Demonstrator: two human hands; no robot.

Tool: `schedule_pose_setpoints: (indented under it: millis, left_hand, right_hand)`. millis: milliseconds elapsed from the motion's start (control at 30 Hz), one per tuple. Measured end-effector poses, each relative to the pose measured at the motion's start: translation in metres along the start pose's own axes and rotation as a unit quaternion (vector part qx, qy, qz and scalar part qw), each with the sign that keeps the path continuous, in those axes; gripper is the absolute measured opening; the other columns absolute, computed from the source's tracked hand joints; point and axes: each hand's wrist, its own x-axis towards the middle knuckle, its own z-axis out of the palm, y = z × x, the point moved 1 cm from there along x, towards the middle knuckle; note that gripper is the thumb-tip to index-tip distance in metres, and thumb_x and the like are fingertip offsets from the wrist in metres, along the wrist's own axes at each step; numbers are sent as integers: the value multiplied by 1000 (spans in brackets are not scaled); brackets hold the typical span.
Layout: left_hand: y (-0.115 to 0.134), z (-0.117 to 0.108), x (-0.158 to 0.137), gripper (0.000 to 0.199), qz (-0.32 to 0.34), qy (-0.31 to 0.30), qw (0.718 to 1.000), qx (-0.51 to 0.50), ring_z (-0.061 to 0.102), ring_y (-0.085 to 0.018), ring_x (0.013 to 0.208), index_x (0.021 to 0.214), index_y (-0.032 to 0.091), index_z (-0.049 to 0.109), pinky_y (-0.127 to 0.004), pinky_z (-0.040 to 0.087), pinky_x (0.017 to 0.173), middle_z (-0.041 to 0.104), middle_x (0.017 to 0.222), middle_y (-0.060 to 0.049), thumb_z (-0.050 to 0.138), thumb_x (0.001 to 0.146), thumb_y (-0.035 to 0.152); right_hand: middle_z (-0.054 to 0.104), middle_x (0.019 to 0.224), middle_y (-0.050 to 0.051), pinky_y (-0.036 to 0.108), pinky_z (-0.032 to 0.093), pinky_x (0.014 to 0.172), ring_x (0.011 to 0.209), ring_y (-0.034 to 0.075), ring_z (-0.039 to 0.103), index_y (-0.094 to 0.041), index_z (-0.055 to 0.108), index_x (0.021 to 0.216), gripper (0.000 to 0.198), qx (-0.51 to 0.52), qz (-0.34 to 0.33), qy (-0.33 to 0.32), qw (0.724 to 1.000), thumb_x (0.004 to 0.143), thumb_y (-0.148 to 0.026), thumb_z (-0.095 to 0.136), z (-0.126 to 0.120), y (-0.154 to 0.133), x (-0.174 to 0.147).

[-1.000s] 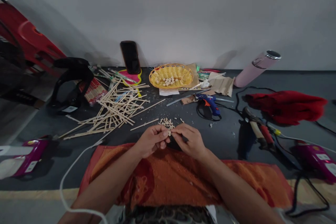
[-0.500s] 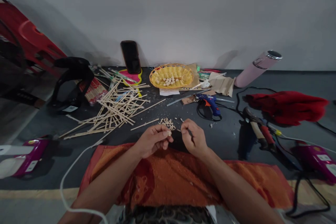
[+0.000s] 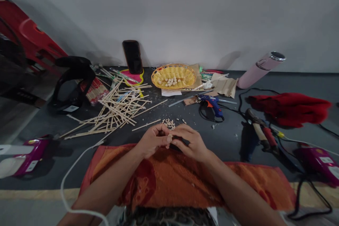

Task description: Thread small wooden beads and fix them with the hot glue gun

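My left hand [image 3: 155, 142] pinches a small pale wooden piece [image 3: 170, 136] between thumb and fingers, above the edge of an orange towel [image 3: 180, 180]. From the other side my right hand [image 3: 191, 142] meets it, its fingertips closed at the same piece. Fingers cover most of the piece, so its exact shape cannot be made out. Just beyond the hands lies a little heap of short cut stick pieces [image 3: 168, 123]. Farther back, a yellow woven basket [image 3: 159, 73] contains several small pale wooden clusters [image 3: 171, 82].
Long wooden sticks [image 3: 119, 107] lie in a loose pile at left. A blue glue gun [image 3: 215, 106] and pliers-like cutters [image 3: 261, 129] rest at right. A pink flask [image 3: 258, 71] and a phone [image 3: 132, 56] stand by the wall. A white cable [image 3: 66, 180] runs past my left arm.
My right hand has moved left from beside the heap to the left hand, and its fingertips now meet at the small piece. My left hand has stayed nearly in place.
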Motion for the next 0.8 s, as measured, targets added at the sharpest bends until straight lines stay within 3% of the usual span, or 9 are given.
schedule_pose_setpoints:
  millis: [167, 267, 800]
  left_hand:
    - [-2, -1, 0, 29, -5, -12, 1000, -15, 55, -6, 48, 79, 13, 59, -18, 46, 49, 61, 68, 1, 79, 62, 25]
    - [-3, -3, -1, 25, -18, -11, 1000, -14, 55, -5, 48, 85, 12, 64, -18, 46, 49, 63, 70, -1, 75, 68, 27]
    - [-5, -3, 0, 20, -20, -27, 999, -12, 53, -5, 45, 73, 10, 63, -17, 44, 47, 62, 65, -1, 72, 72, 28]
  right_hand:
    - [65, 88, 5, 29, 52, 74, 83, 15, 60, -23, 65, 99, 19, 26, 1, 30, 999, 82, -16, 63, 1, 1, 0]
    - [64, 88, 5, 29, 52, 72, 82, 15, 60, -23, 66, 99, 19, 37, 6, 41, 998, 81, -16, 63, 1, 2, -1]
    - [66, 84, 5, 28, 51, 72, 81, 15, 61, -21, 65, 101, 18, 39, 7, 30, 999, 84, -17, 60, 5, 2, 1]
